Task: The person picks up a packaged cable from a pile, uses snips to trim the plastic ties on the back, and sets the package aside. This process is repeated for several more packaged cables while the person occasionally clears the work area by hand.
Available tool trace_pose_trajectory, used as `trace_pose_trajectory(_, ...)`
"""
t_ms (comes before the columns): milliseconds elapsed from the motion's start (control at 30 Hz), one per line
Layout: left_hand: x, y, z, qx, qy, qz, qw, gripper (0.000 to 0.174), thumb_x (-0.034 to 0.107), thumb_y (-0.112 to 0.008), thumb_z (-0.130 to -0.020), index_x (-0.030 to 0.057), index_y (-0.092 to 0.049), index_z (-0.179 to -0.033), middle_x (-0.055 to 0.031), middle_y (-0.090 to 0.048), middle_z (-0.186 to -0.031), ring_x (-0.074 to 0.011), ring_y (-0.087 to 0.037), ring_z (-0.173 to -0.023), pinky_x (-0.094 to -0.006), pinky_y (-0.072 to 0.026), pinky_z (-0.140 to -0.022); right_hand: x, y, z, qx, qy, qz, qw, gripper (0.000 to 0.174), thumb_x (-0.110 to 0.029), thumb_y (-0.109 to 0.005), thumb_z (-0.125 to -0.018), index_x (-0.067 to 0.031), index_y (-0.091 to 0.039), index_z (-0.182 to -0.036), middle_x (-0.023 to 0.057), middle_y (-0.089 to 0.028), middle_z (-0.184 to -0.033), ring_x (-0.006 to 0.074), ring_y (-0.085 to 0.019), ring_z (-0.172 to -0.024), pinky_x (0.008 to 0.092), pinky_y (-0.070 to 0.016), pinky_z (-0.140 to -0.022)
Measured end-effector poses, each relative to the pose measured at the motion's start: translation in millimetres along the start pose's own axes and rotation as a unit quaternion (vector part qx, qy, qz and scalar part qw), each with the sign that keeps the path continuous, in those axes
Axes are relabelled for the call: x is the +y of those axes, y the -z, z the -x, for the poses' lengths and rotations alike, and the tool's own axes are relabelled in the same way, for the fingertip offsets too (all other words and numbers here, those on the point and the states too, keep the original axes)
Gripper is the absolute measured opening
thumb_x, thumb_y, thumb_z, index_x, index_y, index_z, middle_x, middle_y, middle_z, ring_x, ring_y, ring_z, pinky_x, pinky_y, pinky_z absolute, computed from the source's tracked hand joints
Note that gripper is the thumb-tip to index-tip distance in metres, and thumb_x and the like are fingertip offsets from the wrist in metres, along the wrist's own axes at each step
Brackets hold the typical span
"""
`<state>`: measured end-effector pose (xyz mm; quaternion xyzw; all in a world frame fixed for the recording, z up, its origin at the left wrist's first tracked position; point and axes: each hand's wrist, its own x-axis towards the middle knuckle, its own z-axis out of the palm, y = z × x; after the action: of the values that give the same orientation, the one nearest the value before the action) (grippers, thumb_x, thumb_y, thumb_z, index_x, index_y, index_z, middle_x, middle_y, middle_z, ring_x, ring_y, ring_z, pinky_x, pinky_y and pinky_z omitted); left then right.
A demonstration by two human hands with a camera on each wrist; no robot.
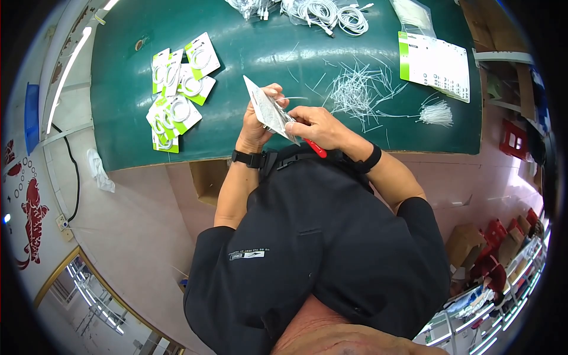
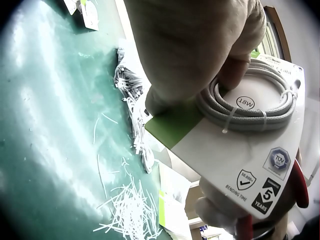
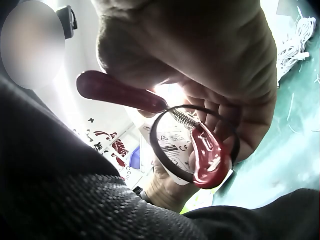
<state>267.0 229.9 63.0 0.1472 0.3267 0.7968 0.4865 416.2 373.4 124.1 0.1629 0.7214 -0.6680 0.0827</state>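
My left hand (image 1: pixel 253 129) grips a white and green packaging card (image 2: pixel 210 160) tilted over the table's near edge. A grey coiled cable (image 2: pixel 235 120) lies on the card's face, bound by thin white ties. My right hand (image 1: pixel 322 127) holds red-handled pliers (image 3: pixel 212 160), with a spring between the handles and a black band looped around them. The tool's head is hidden behind the hand and card. In the head view, the right fingers are right at the card's lower edge, and a thin white strip sticks out beyond the card near the left fingertips.
Finished-looking carded cables (image 1: pixel 192 86) lie in a group at the left of the green table (image 1: pixel 248 53). Loose white tie strips (image 1: pixel 361 92) spread at the right, beside a neater tie bundle (image 1: pixel 436 113). Blank cards (image 1: pixel 435 65) are stacked at far right; coiled cables (image 1: pixel 322 15) lie at the back.
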Motion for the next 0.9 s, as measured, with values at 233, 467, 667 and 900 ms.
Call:
trace_pose_trajectory(233,-2.9,8.4,-1.0,0.045,0.021,-0.007,0.999,0.024,0.014,-0.068,-0.095,0.0066,-0.062,-0.116,-0.0103,-0.056,-0.133,-0.0215,-0.064,-0.111,-0.0418,-0.0535,-0.102,12.2,1.2,-1.8,-0.015,-0.054,-0.06,0.997,0.035,-0.032,-0.062,-0.097,0.0025,-0.068,-0.098,0.0052,-0.064,-0.079,0.01,-0.06,-0.066,0.0265,-0.0484,-0.06)
trace_pose_trajectory(467,7.3,34.8,-0.8,0.15,0.02,-0.05,0.987,0.046,-0.008,-0.061,-0.09,0.0104,-0.051,-0.13,-0.0093,-0.059,-0.132,-0.0196,-0.064,-0.112,-0.0415,-0.0538,-0.099,31.1,15.0,5.7,0.083,-0.044,-0.102,0.99,0.036,-0.032,-0.06,-0.099,0.0037,-0.065,-0.107,0.0054,-0.064,-0.084,0.0107,-0.061,-0.071,0.0268,-0.0501,-0.064)
trace_pose_trajectory(667,16.8,13.9,-6.2,0.216,-0.003,-0.072,0.974,0.053,-0.01,-0.062,-0.09,0.0092,-0.043,-0.136,-0.0102,-0.06,-0.128,-0.0234,-0.064,-0.114,-0.0414,-0.0551,-0.097,31.7,11.4,7.3,0.08,-0.031,-0.096,0.992,0.038,-0.032,-0.06,-0.1,0.0032,-0.062,-0.112,0.0057,-0.064,-0.088,0.011,-0.062,-0.074,0.0274,-0.0519,-0.069)
trace_pose_trajectory(900,11.8,-8.8,-10.4,0.192,-0.015,-0.057,0.98,0.051,-0.009,-0.062,-0.09,0.0069,-0.044,-0.135,-0.0106,-0.06,-0.127,-0.024,-0.064,-0.115,-0.0411,-0.0547,-0.098,25.7,8.3,-1.6,0.013,-0.059,-0.12,0.991,0.037,-0.035,-0.058,-0.101,0.0012,-0.063,-0.109,0.0045,-0.065,-0.086,0.0115,-0.063,-0.074,0.0273,-0.0517,-0.069)
